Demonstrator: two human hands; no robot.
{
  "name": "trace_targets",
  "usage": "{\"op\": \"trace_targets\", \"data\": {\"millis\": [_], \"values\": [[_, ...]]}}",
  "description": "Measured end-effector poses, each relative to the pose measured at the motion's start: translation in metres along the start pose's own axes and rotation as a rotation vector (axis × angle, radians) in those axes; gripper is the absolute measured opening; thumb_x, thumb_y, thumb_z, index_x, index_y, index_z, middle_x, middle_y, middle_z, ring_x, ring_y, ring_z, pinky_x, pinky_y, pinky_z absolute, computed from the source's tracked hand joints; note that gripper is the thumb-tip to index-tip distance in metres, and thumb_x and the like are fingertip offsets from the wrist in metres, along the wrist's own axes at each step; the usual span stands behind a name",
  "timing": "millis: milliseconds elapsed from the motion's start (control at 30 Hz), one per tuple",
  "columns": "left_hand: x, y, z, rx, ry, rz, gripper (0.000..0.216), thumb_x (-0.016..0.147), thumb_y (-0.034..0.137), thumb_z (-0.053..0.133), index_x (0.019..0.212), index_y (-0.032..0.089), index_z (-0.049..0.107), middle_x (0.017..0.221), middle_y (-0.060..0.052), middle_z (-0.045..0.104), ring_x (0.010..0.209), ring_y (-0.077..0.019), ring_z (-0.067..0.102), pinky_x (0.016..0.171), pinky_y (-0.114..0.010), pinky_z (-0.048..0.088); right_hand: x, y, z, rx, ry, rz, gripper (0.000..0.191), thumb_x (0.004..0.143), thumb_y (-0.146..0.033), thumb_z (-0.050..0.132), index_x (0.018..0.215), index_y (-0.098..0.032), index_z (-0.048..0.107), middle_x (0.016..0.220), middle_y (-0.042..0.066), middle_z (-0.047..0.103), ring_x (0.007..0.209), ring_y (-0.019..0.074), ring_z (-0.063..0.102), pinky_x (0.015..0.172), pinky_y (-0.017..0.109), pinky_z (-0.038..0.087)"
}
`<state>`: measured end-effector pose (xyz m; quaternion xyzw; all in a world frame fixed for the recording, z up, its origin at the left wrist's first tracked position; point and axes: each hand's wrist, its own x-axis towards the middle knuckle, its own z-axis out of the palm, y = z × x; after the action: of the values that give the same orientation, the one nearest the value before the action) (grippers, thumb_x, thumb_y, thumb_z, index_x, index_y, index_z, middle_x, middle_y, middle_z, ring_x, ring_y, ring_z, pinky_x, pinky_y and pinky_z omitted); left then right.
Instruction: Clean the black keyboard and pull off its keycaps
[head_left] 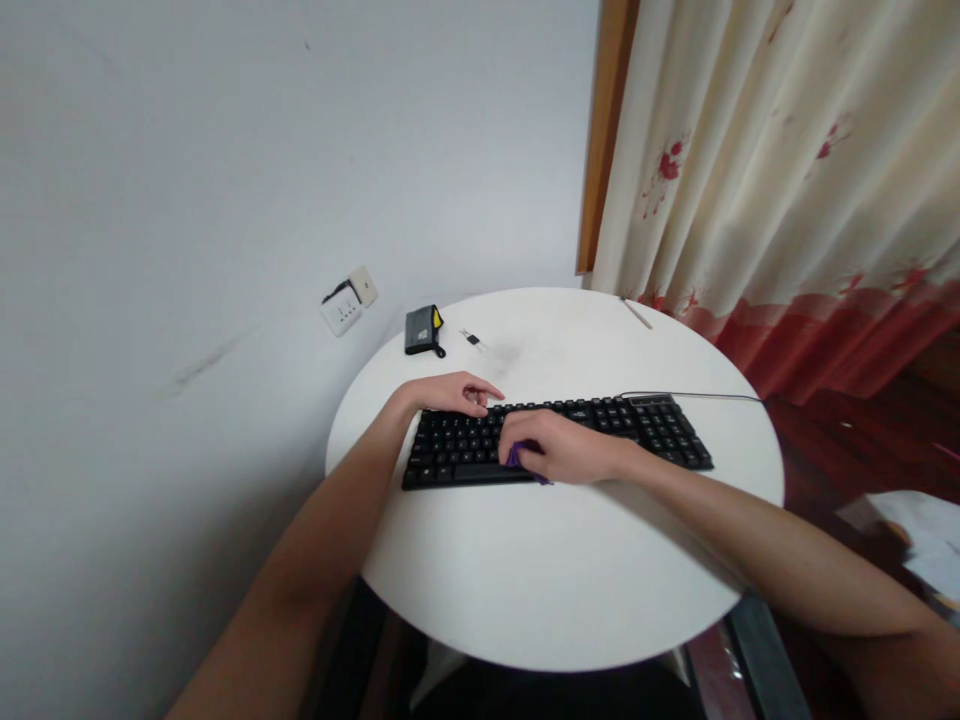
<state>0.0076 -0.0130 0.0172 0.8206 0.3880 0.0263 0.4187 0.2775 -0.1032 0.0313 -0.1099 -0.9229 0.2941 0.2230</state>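
A black keyboard [469,472] lies flat on the round white table [517,580]. Bunched under my right hand [551,445] is a small purple cloth [514,457]. The fingers are closed around the cloth and press it onto the middle keys. My left hand [454,391] rests at the keyboard's back left edge, its index finger stretched out and its thumb apart, touching the upper keys. It holds nothing that I can see. The keys beneath both hands are hidden.
A grey wallet-like pouch [421,331] and a small black item with thin wires [472,339] lie behind the keyboard. A thin stick [637,314] is near the back edge. The keyboard cable [709,396] runs off right. The wall has a socket [342,309]; a curtain [750,180] hangs right.
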Motion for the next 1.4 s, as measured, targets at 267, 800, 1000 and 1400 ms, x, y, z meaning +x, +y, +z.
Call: {"op": "trace_targets", "data": {"millis": [267, 800, 1000, 1400], "values": [[0.000, 0.003, -0.001, 0.012, -0.011, -0.007, 0.058, 0.079, 0.042, 0.070, 0.133, 0.021, 0.061, 0.094, -0.004, 0.064, 0.081, -0.0147, 0.057, 0.074, -0.024, 0.041, -0.005, 0.048, -0.027, -0.264, 0.614, 0.354, 0.025, 0.085, -0.008, 0.051, 0.095, -0.015, 0.072, 0.096, 0.008, 0.068, 0.088, 0.0176, 0.061, 0.083, 0.030, 0.046], [0.000, 0.004, 0.000, -0.007, 0.000, -0.009, 0.056, 0.077, 0.041, 0.070, 0.130, 0.023, 0.063, 0.091, -0.003, 0.063, 0.080, -0.0141, 0.056, 0.074, -0.023, 0.040, -0.006, 0.053, -0.011, -0.562, 0.183, 0.558, 0.033, 0.090, -0.015, 0.046, 0.107, -0.020, 0.074, 0.103, 0.010, 0.074, 0.094, 0.0239, 0.067, 0.082, 0.033, 0.045], [-0.002, 0.005, 0.000, -0.022, 0.006, 0.000, 0.056, 0.075, 0.041, 0.071, 0.128, 0.023, 0.064, 0.091, -0.003, 0.064, 0.080, -0.0145, 0.057, 0.075, -0.024, 0.041, -0.014, 0.053, -0.025, -0.691, 0.163, 0.701, 0.032, 0.086, -0.012, 0.047, 0.102, -0.017, 0.075, 0.096, 0.014, 0.074, 0.087, 0.0262, 0.067, 0.073, 0.034, 0.043], [0.000, 0.007, 0.000, 0.037, 0.003, 0.013, 0.053, 0.077, 0.039, 0.069, 0.128, 0.022, 0.065, 0.094, -0.004, 0.065, 0.081, -0.0150, 0.056, 0.074, -0.024, 0.040, -0.008, 0.049, -0.018, -0.599, 0.132, 0.580, 0.032, 0.089, -0.015, 0.046, 0.104, -0.020, 0.074, 0.101, 0.012, 0.074, 0.092, 0.0257, 0.067, 0.077, 0.034, 0.044]]}}
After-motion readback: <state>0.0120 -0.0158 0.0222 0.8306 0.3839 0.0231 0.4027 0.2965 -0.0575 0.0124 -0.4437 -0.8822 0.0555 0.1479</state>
